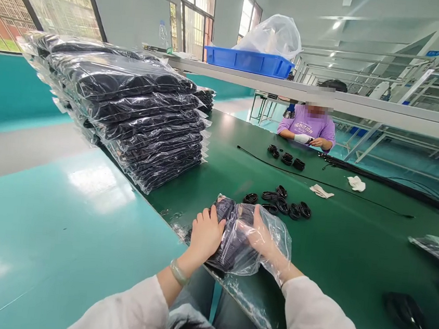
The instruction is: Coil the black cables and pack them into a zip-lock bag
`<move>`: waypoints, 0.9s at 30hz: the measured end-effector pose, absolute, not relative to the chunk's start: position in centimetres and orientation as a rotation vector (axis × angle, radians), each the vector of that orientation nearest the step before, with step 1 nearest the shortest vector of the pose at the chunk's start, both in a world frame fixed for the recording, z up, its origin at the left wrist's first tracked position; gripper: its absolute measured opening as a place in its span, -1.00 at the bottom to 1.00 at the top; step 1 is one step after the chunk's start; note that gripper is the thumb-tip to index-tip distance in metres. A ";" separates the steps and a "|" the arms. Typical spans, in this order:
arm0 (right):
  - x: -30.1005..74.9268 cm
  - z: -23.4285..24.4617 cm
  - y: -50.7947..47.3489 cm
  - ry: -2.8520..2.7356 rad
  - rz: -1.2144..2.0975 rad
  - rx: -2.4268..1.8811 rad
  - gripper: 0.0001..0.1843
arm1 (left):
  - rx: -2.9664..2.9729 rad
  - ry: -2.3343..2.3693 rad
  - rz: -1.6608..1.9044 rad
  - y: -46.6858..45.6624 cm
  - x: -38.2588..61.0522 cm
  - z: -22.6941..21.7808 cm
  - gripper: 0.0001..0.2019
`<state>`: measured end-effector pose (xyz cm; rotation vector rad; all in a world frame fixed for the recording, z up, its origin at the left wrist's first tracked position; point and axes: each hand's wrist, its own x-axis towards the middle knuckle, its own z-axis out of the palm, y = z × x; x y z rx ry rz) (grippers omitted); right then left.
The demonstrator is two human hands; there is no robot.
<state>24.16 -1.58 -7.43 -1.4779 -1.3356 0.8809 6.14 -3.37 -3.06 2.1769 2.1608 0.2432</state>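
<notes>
A clear plastic bag (280, 234) filled with rows of black cable coils (230, 249) lies at the table's near edge. My left hand (206, 234) grips the bag's left side from outside, its fingers curled over the coils. Inside the bag's mouth is my right hand (261, 237), seen through the film, holding the coils from the right; its lower fingers are partly hidden. Just beyond the bag, several loose cable coils (282, 206) are grouped on the green table (351, 251).
A tall stack of filled plastic bags (145, 120) stands at the left. A shelf (329, 94) with a blue tray (249, 61) crosses above the table. Across it sits a person in a purple top (313, 124). Long black cables (393, 188) lie along the far side.
</notes>
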 end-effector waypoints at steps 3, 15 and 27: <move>24.6 -7.2 -3.1 -1.325 0.996 -1.554 0.13 | 2.132 2.154 0.178 -4.4 6.5 -2.8 -0.40; 29.4 -7.2 -6.5 -1.677 0.986 -1.564 0.03 | 2.048 1.788 0.059 -3.7 5.5 -2.1 -0.24; 29.3 -5.2 -5.2 -1.588 1.433 -1.602 0.20 | 2.039 1.720 0.270 -3.0 5.7 -4.6 -0.16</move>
